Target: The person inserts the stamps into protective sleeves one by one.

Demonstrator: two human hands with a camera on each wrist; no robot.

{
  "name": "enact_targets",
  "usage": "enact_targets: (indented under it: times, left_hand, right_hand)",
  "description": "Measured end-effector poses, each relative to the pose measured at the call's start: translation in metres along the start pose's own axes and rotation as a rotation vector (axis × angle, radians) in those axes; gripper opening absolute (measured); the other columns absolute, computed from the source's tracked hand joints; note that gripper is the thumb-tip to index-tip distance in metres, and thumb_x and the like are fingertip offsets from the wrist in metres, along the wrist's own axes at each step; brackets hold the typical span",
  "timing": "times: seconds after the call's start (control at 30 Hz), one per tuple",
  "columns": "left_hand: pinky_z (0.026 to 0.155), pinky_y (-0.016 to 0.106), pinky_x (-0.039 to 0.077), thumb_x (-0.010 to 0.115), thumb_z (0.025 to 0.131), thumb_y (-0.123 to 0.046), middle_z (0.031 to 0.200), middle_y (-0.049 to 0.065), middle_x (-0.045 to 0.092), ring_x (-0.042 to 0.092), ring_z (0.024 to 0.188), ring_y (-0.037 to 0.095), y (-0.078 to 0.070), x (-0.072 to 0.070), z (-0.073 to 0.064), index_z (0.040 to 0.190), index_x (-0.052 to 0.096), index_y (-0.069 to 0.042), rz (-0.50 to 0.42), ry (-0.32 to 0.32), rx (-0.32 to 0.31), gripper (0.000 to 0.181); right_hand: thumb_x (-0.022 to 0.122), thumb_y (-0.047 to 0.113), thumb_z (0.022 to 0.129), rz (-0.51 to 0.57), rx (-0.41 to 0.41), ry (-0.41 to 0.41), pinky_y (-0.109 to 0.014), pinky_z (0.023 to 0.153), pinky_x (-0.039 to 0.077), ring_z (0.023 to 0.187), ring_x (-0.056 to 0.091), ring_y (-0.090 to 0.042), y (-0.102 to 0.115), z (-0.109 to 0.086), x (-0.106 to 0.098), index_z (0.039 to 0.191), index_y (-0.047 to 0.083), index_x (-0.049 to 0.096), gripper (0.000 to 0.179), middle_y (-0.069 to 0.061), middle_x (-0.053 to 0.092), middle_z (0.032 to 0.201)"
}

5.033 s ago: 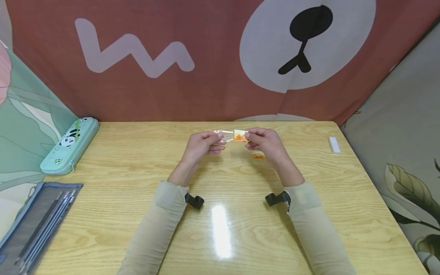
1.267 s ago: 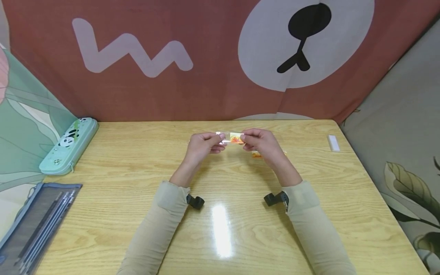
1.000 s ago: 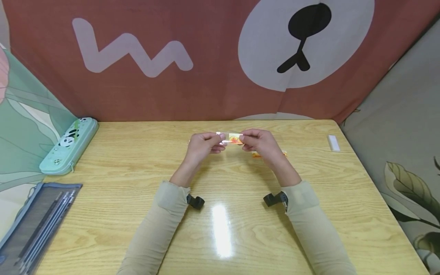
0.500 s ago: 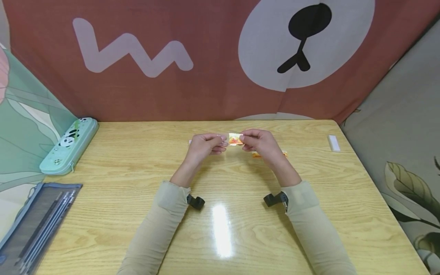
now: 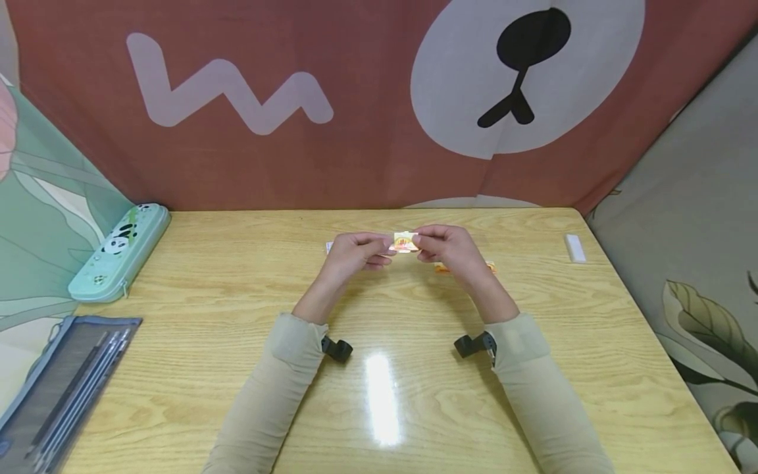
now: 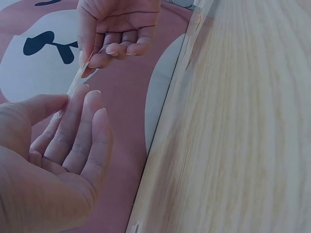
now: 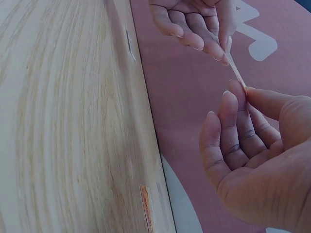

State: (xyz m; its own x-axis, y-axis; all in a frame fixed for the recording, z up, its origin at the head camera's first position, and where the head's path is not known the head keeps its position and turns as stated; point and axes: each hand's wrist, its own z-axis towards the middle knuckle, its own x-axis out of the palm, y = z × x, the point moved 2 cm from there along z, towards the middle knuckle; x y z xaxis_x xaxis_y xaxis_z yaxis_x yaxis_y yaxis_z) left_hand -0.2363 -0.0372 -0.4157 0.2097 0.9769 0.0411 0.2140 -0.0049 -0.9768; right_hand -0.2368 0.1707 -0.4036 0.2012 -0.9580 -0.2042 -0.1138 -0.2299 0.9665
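A small flat piece printed in yellow and orange [image 5: 405, 241] is held up between both hands, over the far side of the table. Its left end is pinched by the thumb and fingers of my left hand [image 5: 353, 253]. My right hand [image 5: 453, 249] pinches the right end. Both wrist views show it as a thin pale strip [image 6: 76, 83], nearly edge-on. A second orange printed piece [image 5: 441, 268] lies on the table, partly hidden by the right hand; the right wrist view shows its orange end [image 7: 147, 208]. Behind the left hand, a small whitish thing [image 5: 328, 247] peeks out.
On the wooden table [image 5: 414, 395] a mint panda pencil case [image 5: 121, 250] and a mesh pouch with several pencils [image 5: 77, 395] lie at the left. A white block [image 5: 575, 248] sits at the far right. A red-brown cloth [image 5: 367, 164] hangs behind.
The hands have drawn slightly closer together. Clear film seen earlier between the left fingertips and the printed part no longer shows there. The printed piece has shifted slightly left and now looks tilted.
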Motion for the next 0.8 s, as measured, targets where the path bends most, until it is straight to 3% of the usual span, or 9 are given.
enact_targets:
  times: [0.2, 0.47, 0.8]
  left_hand:
    - [0.094, 0.052, 0.060, 0.074, 0.094, -0.021, 0.099, 0.014, 0.079, 0.076, 0.073, 0.012, -0.0013, 0.0005, -0.0016, 0.115, 0.075, -0.002, 0.016, 0.009, 0.004, 0.028]
    - [0.094, 0.054, 0.060, 0.073, 0.094, -0.016, 0.093, 0.010, 0.079, 0.075, 0.073, 0.012, -0.0006, 0.0010, -0.0014, 0.113, 0.076, -0.001, 0.041, -0.001, -0.012, 0.024]
    - [0.095, 0.054, 0.059, 0.074, 0.094, -0.019, 0.091, 0.009, 0.079, 0.075, 0.072, 0.011, -0.0026, -0.0006, -0.0023, 0.112, 0.076, -0.001, 0.040, -0.015, 0.004, 0.026]
  right_hand:
    - [0.066, 0.026, 0.100, -0.036, 0.001, 0.002, -0.025, 0.080, 0.063, 0.094, 0.072, -0.028, 0.0015, -0.0012, 0.0015, 0.127, 0.000, 0.066, 0.037, -0.011, 0.070, 0.113]
    - [0.065, 0.029, 0.101, -0.060, -0.007, 0.017, -0.027, 0.083, 0.063, 0.096, 0.071, -0.029, 0.0005, -0.0016, 0.0008, 0.130, 0.001, 0.065, 0.040, -0.011, 0.069, 0.113]
    - [0.065, 0.024, 0.101, -0.006, -0.031, -0.003, -0.034, 0.084, 0.064, 0.089, 0.071, -0.026, 0.0015, -0.0012, -0.0016, 0.121, -0.001, 0.066, 0.032, -0.001, 0.068, 0.096]
